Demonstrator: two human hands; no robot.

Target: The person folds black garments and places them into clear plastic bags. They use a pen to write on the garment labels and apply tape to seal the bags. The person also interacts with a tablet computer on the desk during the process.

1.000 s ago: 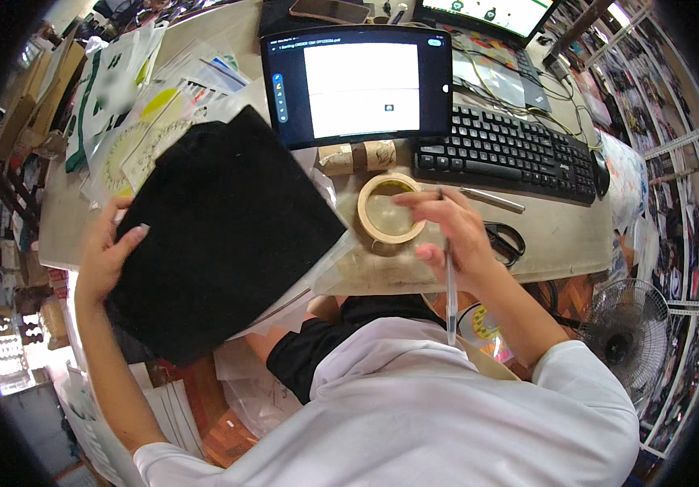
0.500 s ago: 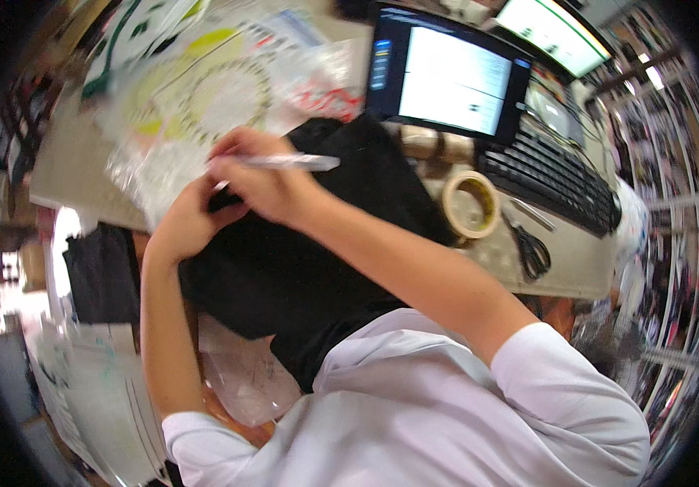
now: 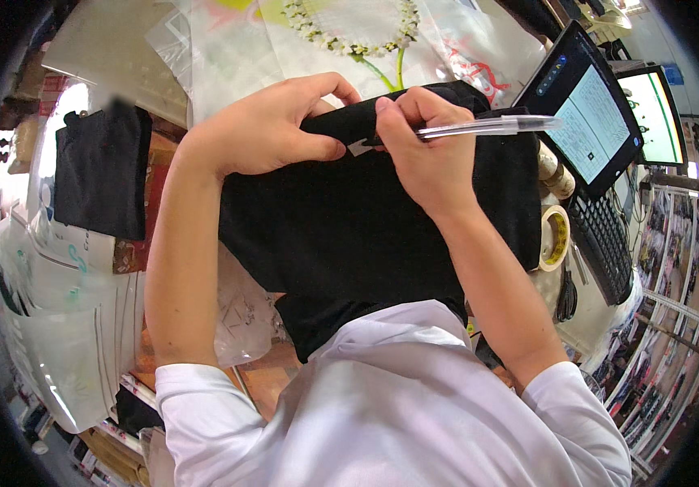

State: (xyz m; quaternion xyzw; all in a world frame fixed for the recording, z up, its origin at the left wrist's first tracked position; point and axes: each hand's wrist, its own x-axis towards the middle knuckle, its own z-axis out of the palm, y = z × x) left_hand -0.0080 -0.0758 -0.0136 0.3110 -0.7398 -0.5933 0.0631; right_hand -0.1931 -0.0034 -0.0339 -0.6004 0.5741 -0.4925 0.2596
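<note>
A folded black cloth [image 3: 349,235] lies in front of me across the table's near edge. My left hand [image 3: 260,126] is closed on its upper edge, thumb on the near side and fingers over the far side. Close to that thumb a small white tag [image 3: 360,148] shows against the cloth. My right hand [image 3: 432,158] pinches a clear-barrelled pen [image 3: 491,126], whose back end points right. The pen's writing tip is hidden behind my right fingers, close to the tag, so contact cannot be made out.
Clear plastic bags with printed flowers [image 3: 317,61] cover the table beyond the cloth. To the right are a roll of tape [image 3: 555,237], a keyboard [image 3: 601,243], scissors [image 3: 566,296] and a lit screen [image 3: 589,114]. Another black cloth [image 3: 102,170] lies at left, above stacked plastic packages [image 3: 65,325].
The view has turned, so the screen and tape sit farther right. My hands have drawn apart a little, and the white tag now shows between them. The pen stays in my right hand.
</note>
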